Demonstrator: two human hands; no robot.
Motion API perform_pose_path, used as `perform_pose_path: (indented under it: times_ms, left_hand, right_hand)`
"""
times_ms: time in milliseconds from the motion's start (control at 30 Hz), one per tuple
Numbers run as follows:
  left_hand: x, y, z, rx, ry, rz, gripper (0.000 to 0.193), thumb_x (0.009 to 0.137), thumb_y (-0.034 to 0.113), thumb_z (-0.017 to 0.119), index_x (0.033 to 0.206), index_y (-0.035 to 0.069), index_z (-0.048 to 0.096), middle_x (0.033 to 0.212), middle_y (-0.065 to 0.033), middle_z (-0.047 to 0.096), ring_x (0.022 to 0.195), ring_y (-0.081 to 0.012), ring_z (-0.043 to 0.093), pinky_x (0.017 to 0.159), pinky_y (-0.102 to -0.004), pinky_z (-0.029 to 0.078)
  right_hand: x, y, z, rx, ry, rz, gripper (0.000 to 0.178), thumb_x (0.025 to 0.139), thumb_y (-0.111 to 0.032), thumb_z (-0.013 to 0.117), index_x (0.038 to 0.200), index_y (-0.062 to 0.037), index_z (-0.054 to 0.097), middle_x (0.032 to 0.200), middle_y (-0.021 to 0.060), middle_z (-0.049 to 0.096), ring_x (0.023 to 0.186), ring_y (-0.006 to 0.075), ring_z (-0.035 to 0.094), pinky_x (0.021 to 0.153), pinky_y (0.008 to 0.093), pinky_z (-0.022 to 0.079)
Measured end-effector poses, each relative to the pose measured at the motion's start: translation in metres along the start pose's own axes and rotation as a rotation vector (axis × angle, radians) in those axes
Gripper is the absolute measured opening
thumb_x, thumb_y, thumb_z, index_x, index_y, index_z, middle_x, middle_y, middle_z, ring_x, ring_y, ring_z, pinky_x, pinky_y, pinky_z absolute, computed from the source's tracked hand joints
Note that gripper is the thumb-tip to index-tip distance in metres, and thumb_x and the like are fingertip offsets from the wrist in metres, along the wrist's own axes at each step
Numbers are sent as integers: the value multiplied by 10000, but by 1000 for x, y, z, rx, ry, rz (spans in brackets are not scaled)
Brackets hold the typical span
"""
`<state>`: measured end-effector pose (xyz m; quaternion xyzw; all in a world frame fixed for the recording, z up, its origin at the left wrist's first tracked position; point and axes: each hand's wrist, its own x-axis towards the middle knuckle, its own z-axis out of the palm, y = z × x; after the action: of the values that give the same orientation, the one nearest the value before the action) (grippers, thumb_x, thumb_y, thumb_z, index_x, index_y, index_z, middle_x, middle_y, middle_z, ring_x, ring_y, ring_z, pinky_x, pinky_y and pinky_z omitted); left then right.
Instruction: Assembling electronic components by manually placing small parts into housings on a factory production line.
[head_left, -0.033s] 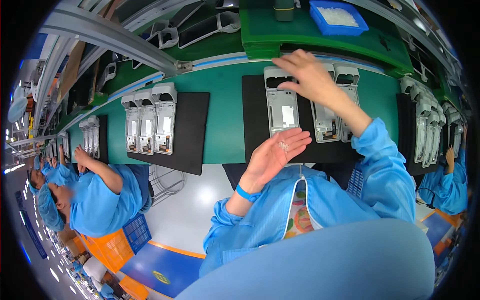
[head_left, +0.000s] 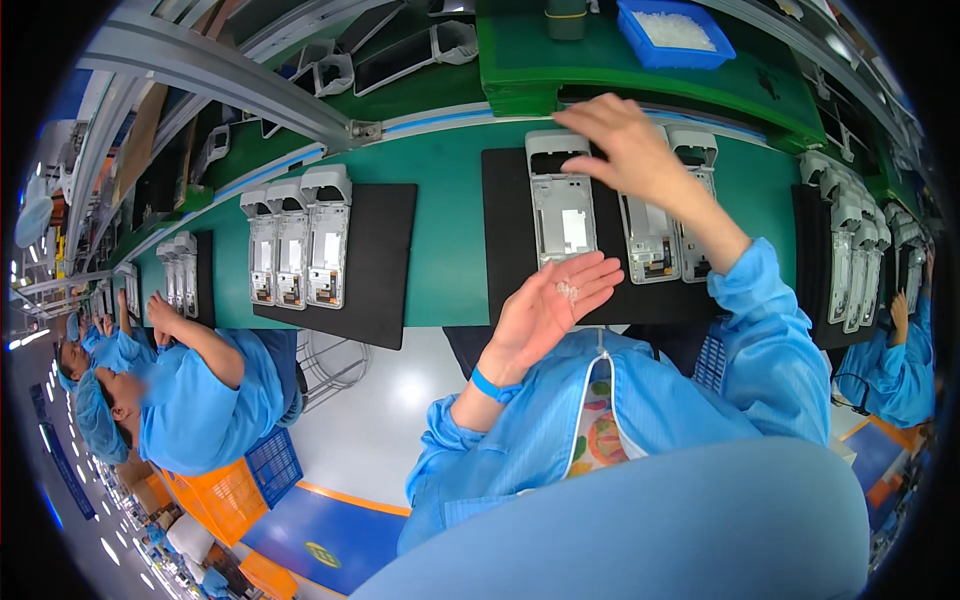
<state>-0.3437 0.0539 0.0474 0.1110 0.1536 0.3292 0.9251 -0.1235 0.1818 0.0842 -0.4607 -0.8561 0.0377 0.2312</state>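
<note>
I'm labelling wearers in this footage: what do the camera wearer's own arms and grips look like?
Both the left sleeve and right sleeve are light blue with fine stripes, bunched up so the forearms are bare. A plain blue wristband circles the wrist below the left grip; none shows by the right grip. Neither wears a glove, and no cables show on them.

Pale-grey elongated plastic housing (head_left: 564, 215) on black rectangular mat (head_left: 508, 230); flat green tabletop (head_left: 450, 230) shows around mat; blue rectangular plastic tray (head_left: 690, 60) beyond mat.
</note>
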Motion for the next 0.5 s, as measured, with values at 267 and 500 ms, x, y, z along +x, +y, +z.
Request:
perform_pose_path:
  times_ms: [267, 500]
  left_hand:
    - [18, -5, 17, -218, -99, -22, 739, 1066, 472, 262, 1518, -110, 204, 1583, -298, 229, 1488, -401, 228, 1232, -478, 202]
    - [20, -11, 31, -278, -91, -36, 780, 1059, 506, 265, 1515, -123, 188, 1582, -320, 200, 1493, -414, 202, 1236, -485, 185]
  right_hand:
    - [-46, 59, -32, -216, -69, 50, 413, 843, -280, 733, 1178, -49, 662, 1121, 120, 681, 1076, 297, 600, 976, 409, 428]
    - [-53, 14, -21, -100, 63, -11, 344, 820, -185, 745, 1123, -40, 670, 1025, 98, 678, 1029, 286, 614, 921, 392, 434]
